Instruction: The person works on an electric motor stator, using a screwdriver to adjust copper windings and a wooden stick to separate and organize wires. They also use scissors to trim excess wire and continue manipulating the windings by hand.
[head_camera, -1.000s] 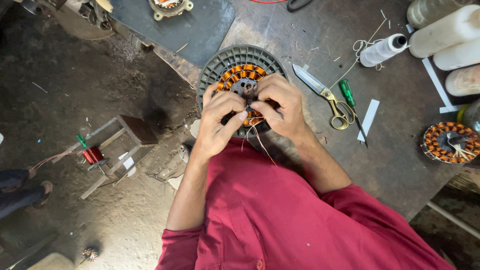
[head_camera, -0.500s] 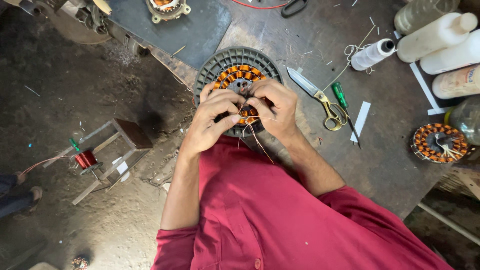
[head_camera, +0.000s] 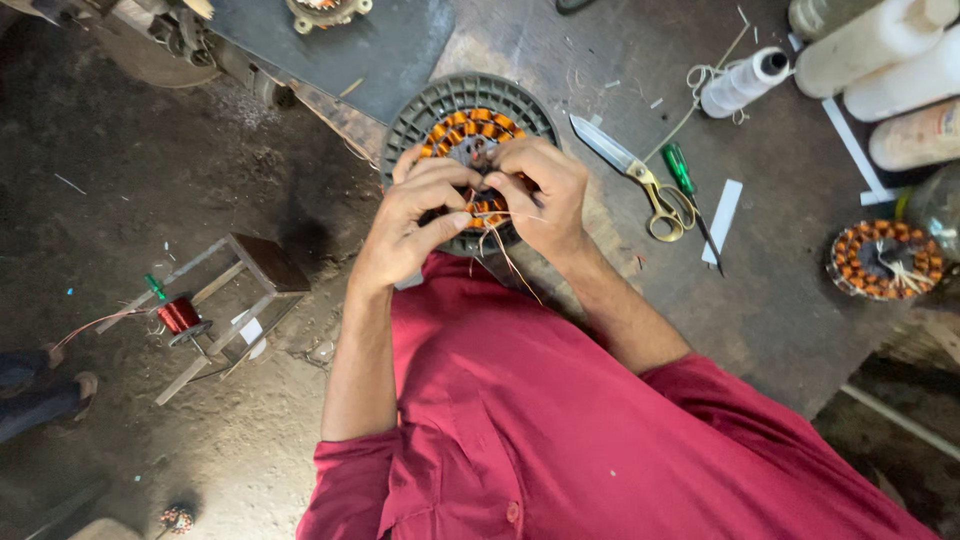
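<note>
I see both hands on the copper-wound stator (head_camera: 470, 130) in its grey round housing (head_camera: 420, 105) at the bench edge: left hand (head_camera: 420, 215) and right hand (head_camera: 540, 195) pinching thin wires (head_camera: 505, 250). 3 bottles (head_camera: 880, 50) stand top right, contents unclear.

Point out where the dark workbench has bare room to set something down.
Bare bench shows between the white paper strip and the second copper-wound stator, toward the near edge. It is crowded at the top right by white bottles, a thread spool and brass-handled scissors. Both hands, left hand and right hand, cover the grey round stator.

left hand (head_camera: 415, 215) thumb extended across stator (head_camera: 470, 135)
</note>
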